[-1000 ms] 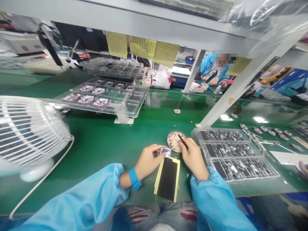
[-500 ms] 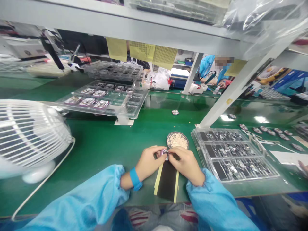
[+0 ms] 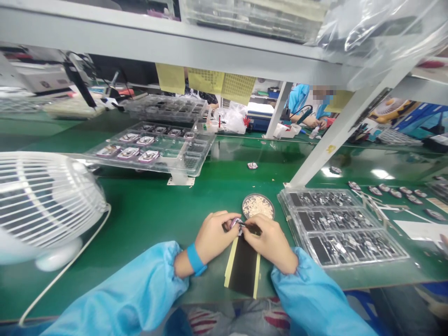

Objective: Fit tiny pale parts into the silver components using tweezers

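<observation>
My left hand [image 3: 215,235] is closed around a small purple-rimmed part [image 3: 235,223] with a pale inside, gripped between thumb and fingers. My right hand [image 3: 269,238] pinches a thin black tool [image 3: 252,228], perhaps tweezers, whose tip meets the part. Fingers cover much of both. Beneath the hands lies a black mat strip [image 3: 242,268] with yellow tape edges. Just beyond my fingers is a round dish [image 3: 258,206] of small beige pieces. A similar part [image 3: 252,165] sits alone farther back on the green bench.
At right stands a clear compartment tray [image 3: 345,226] of small metal and black pieces. A white fan [image 3: 49,200] occupies the left. Purple-rimmed parts fill some of a raised clear tray [image 3: 168,154]. A slanted white post [image 3: 336,135] supports the overhead shelf. A co-worker in blue [image 3: 301,100] sits beyond.
The part in my left hand has tilted and shifted slightly left. More of the black tool shows in my right hand. The view has shifted a little.
</observation>
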Demonstrator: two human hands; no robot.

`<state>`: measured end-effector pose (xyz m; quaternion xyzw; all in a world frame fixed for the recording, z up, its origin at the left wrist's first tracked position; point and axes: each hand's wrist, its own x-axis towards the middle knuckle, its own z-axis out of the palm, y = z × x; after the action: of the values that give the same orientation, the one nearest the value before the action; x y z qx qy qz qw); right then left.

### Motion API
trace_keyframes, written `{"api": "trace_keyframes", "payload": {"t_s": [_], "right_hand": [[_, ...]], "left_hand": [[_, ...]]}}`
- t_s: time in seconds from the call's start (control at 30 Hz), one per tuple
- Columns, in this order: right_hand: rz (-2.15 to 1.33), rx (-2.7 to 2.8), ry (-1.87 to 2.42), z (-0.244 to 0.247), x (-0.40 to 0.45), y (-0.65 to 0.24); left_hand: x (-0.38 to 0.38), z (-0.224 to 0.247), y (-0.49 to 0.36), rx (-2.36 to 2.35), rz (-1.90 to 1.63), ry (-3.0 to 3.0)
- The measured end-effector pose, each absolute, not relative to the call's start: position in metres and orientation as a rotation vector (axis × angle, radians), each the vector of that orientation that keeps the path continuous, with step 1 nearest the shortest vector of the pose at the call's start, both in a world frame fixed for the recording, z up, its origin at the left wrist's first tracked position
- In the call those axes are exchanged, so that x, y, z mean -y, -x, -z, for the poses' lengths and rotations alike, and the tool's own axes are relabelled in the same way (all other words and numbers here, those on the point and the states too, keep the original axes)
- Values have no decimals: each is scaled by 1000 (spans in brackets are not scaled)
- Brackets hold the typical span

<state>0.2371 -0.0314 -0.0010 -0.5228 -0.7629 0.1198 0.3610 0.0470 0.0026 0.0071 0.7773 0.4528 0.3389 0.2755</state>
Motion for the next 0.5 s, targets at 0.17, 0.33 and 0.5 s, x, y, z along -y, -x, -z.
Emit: {"api": "trace_keyframes", "payload": {"t_s": [0.17,0.33,0.5], "right_hand": [[-247,2008,1412,5,33,-233],[-109,2088,1638,5,37,-223],[-184,1966,1623,0,33,-236]], "left_hand": [[-1,-10,-48,-1244,-858,-2223],[-3,-19,-53,-1233,-695,-2358],[-14,-36,-58,-1046,-532,-2628]]}}
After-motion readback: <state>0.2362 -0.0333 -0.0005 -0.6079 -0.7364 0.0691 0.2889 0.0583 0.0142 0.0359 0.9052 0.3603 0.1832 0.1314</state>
